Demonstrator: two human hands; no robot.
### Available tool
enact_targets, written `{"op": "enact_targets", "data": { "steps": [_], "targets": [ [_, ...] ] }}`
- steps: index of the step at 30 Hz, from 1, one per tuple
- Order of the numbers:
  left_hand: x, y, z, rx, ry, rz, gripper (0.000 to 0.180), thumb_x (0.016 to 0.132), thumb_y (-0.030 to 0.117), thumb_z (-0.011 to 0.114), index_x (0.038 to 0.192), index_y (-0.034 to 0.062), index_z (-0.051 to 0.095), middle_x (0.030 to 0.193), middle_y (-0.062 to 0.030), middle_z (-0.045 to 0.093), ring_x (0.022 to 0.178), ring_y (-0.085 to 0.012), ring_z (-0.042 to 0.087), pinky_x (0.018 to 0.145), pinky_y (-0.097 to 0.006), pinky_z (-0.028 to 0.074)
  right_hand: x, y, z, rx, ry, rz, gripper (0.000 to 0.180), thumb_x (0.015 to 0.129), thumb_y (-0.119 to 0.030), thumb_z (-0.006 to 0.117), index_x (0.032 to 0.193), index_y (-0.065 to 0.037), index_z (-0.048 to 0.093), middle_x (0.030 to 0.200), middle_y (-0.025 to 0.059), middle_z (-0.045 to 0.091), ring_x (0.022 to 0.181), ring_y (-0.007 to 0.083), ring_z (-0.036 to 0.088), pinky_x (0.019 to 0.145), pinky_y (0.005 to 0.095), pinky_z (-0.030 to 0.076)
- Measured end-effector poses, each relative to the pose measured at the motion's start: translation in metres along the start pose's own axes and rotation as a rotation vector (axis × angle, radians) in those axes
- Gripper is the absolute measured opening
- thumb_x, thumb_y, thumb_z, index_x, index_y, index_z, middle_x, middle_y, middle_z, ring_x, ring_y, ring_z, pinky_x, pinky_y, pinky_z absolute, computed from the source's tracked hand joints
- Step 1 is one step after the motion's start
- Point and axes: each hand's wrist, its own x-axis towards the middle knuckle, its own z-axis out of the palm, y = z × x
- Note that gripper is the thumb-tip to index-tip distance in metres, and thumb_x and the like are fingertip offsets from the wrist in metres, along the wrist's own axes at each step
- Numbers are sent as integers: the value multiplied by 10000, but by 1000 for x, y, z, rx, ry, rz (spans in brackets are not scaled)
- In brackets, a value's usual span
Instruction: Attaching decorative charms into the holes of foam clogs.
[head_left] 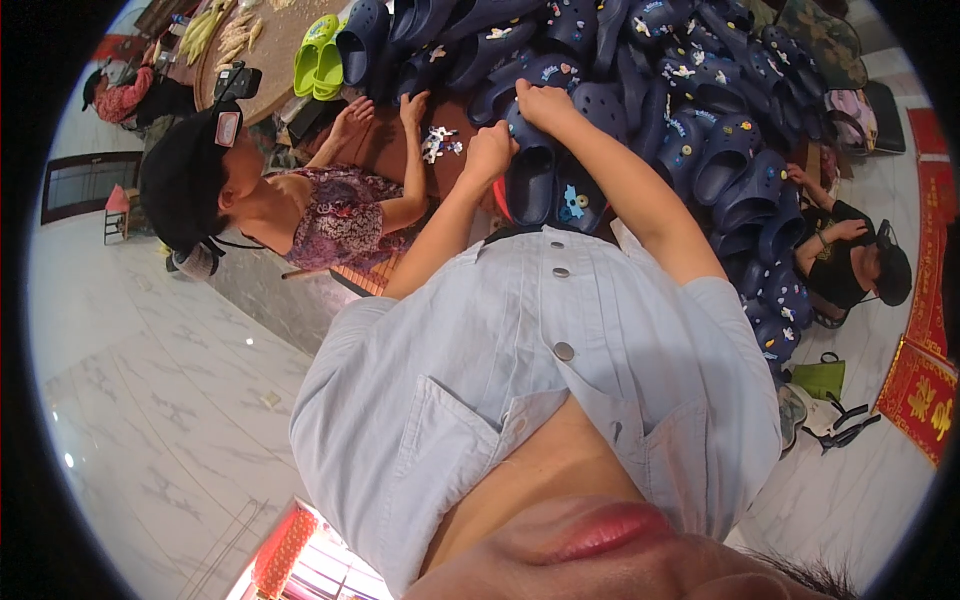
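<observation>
**Both hands on a navy clog at the pile's near edge**

While the heap of navy clogs [690,90] spreads far and right, one navy clog [530,170] lies at its near edge, long axis running near to far. The left hand [488,152] is curled shut against the clog's left rim; the right hand [545,105] presses closed fingers on its far end (neither is clearly nearer). A small pile of charms [437,143] lies just left. Far left sit lime-green clogs [320,58]. Red rectangular hangings with gold figures [922,392] sit at the right edge, near a green bag [822,378].
</observation>
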Motion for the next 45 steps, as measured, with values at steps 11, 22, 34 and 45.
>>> {"op": "enact_targets", "data": {
  "steps": [11, 22, 34, 45],
  "targets": [
    [-18, -3, 6, -228, 175, 35, 143, 809, 132, 565, 832, -1, 520, 732, -248, 609, 719, -438, 606, 637, -515, 469, -12, 3, -16, 46, -31, 90, 250, 852, -176, 446, 1055, -30, 427, 933, 261, 646, 880, 417, 637, 748, 510, 497],
    [-26, -3, -1, -589, 347, -53, 104, 850, 73, 581, 816, -10, 530, 616, -135, 626, 581, -233, 655, 519, -330, 503, -16, -8, -4, -59, 65, 85, 274, 825, -242, 505, 1024, -55, 492, 849, 208, 670, 803, 365, 663, 699, 468, 517],
    [-19, 24, -33, -634, 446, 59, 143, 882, 135, 603, 867, -7, 594, 721, -111, 656, 634, -144, 652, 578, -282, 501, -65, -20, -40, 1294, -67, 339, 368, 910, -445, 511, 917, -77, 495, 736, 101, 616, 541, 190, 587, 497, 288, 475],
    [-23, 55, -43, -590, 210, 489, 151, 772, 119, 711, 885, 26, 676, 818, -119, 664, 716, -229, 639, 646, -310, 489, -141, -3, -37, 2172, -36, 377, 133, 855, -83, 616, 917, -113, 503, 712, 41, 529, 498, 121, 478, 388, 200, 338]
  ]
}}
